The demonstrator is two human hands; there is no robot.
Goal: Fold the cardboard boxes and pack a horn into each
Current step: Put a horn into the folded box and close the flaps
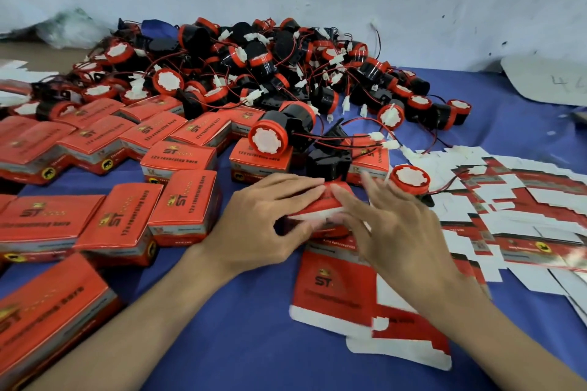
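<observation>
Folding was in hand: the left hand (263, 219) pinched the box (313, 211) while the right hand (390, 225) pressed its flap with straight fingers. The next move was probably fetching the horn (409, 179) at one o'clock.

Both bare forearms enter from the lower edge and converge at centre. Left hand (263, 219), palm down, pinches a flap of the cardboard box (310, 209) between thumb and extended fingers. Right hand (394, 225), motion-blurred, palm down, fingers straight and spread, fingertips beside the left's.
</observation>
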